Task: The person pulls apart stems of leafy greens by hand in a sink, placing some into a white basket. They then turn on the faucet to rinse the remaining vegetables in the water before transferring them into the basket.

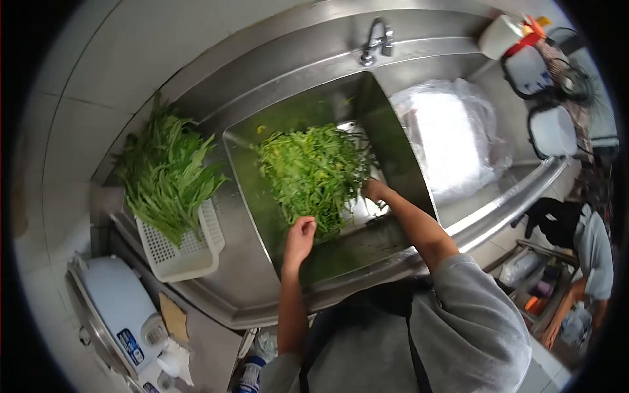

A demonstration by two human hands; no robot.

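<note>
A large heap of leafy greens [311, 170] lies in the deep steel sink basin [386, 237]. My left hand [301, 234] is at the heap's near edge with its fingers curled closed; whether any leaf is inside them is hidden. My right hand [374, 190] reaches into the heap's right side, its fingers mostly covered by the greens. Left of the basin, a white perforated plastic basket [177, 259] stands on the steel counter, with long-leaved greens [167, 167] piled over it and past its far end.
Behind the basin rises a faucet [377, 42]. On the right is a clear plastic bag [452, 134] with white contents. White containers [552, 131] stand at the far right. A rice cooker [118, 308] is at lower left. Another person [593, 252] is at the right edge.
</note>
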